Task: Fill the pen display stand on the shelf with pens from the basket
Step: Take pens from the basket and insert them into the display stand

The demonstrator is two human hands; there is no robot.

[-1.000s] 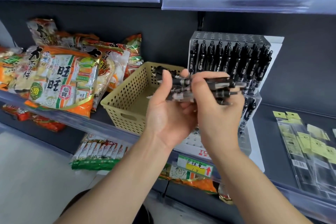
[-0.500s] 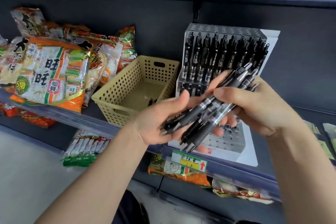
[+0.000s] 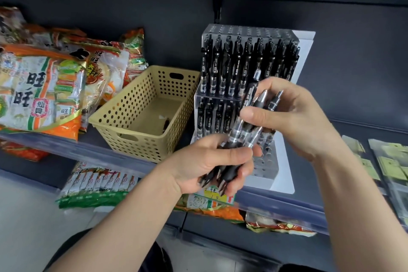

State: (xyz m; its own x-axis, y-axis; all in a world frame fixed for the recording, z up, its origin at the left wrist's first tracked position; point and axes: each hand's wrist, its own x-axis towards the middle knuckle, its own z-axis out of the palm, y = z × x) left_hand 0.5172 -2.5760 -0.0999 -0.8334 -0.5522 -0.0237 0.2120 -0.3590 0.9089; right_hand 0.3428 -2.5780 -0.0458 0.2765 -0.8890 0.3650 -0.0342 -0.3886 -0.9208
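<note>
Right now we grip the pen bundle in our left hand, right hand fingers pinching its top, before the display stand beside the basket.

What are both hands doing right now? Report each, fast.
Left hand: closed around the lower ends of the bundle of pens.
Right hand: closed on the upper part of the same bundle.

My left hand sits low, palm turned up and fingers curled closed around what it holds, while my right hand hovers just above it, thumb and fingertips pinching, both bare forearms reaching forward from the lower edge of view.
</note>
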